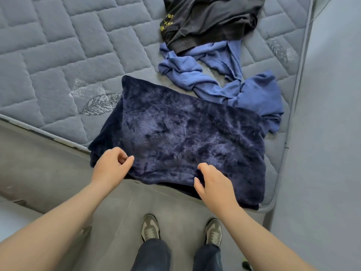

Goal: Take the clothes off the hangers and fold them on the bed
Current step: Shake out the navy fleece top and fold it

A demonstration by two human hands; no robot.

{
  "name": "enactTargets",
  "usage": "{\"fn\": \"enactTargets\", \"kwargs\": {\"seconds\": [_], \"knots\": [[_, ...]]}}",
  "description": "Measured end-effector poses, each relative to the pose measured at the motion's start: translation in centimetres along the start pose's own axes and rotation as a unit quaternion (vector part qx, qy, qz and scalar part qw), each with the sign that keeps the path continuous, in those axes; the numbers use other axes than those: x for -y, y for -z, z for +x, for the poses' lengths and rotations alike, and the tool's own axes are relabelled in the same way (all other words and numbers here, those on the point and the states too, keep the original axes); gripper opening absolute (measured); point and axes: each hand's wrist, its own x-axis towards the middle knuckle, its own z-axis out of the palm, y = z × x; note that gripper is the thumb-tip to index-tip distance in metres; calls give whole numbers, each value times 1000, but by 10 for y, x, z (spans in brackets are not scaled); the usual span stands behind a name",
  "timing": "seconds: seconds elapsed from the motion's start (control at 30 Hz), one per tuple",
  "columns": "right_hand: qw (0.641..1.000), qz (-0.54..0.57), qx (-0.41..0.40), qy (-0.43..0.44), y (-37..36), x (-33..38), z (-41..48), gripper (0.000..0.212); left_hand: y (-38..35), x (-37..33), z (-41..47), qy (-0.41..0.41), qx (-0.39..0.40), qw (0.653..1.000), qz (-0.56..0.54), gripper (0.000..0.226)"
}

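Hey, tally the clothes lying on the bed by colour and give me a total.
Dark navy fleece garment: 1
Blue garment: 1
Black garment with yellow print: 1
Total: 3

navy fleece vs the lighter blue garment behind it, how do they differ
The navy fleece lies flat, a neat rectangle; the lighter blue garment is twisted and crumpled. The navy fleece is plush and dark; the lighter blue garment is thin and paler. The navy fleece overhangs the mattress edge; the lighter blue garment lies farther in. Both are blue.
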Motion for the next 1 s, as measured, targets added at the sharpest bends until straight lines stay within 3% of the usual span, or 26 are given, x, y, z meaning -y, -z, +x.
{"fn": "enactTargets", "kwargs": {"seconds": [0.1, 0.2, 0.27, 0.33, 0.43, 0.53, 0.6, 0.63, 0.7, 0.83, 1.0], "knots": [[998, 18, 6, -56, -8, 22, 15, 20, 8, 9, 11, -43, -34, 996, 76, 27], [990, 104, -76, -56, -10, 43, 33, 16, 14, 12, 21, -82, -73, 989, 97, 41], [969, 210, -106, -82, -10, 61, 47, 32, 19, 14, 28, -63, -107, 986, 110, 57], [943, 295, -81, -135, -13, 75, 56, 45, 23, 14, 37, -37, -95, 987, 127, 79], [900, 366, -40, -232, -21, 83, 62, 37, 25, 15, 49, 8, -21, 996, 89, 99], [875, 378, -75, -294, -20, 87, 68, 45, 27, 19, 59, 93, 36, 995, -4, 96], [870, 380, -109, -295, -22, 92, 69, 31, 30, 22, 64, 119, 66, 990, -22, 95], [869, 379, -103, -301, -25, 95, 69, 27, 31, 23, 66, 128, 77, 988, -29, 96], [861, 383, -66, -329, -29, 98, 68, 42, 35, 21, 70, 135, 87, 986, -42, 94], [828, 434, -31, -354, -21, 93, 76, 56, 46, 4, 69, 85, 78, 988, -100, 57], [787, 522, 8, -330, 1, 68, 63, 51, 62, -35, 40, -6, 70, 977, -199, 28]]}}
